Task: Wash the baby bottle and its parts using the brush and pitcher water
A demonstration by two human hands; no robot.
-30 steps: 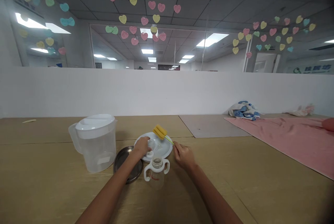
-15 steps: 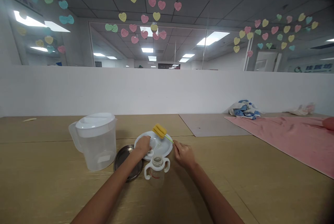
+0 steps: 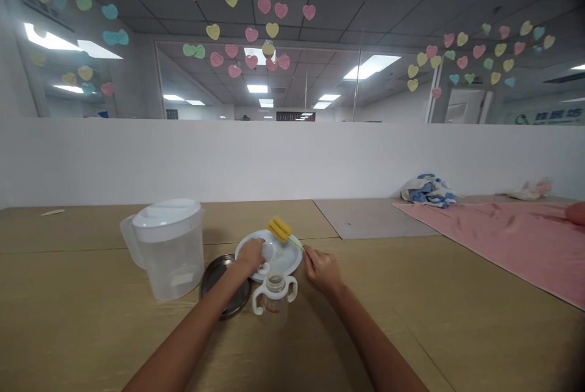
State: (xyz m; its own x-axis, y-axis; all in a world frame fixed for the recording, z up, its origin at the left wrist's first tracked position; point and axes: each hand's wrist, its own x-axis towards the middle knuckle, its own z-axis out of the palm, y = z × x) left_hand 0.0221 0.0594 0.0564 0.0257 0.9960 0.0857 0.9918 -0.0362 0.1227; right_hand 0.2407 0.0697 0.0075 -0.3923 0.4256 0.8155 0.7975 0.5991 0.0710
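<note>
One sponge brush (image 3: 280, 229), near end hidden, right fingers (image 3: 313, 256) around it

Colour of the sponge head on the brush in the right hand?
The sponge head is yellow; best seen in the head view.

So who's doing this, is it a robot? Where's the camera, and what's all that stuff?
No robot here, just a person's two bare hands. The camera sits on their head, looking forward and down, so you see what they see. The right hand holds a brush with a yellow head, over the plate. The left hand is at something clear on the plate, too hidden to name. On the table, a bottle with two white handles stands nearer the person. To the left are a dark tray and a big jug.
</note>
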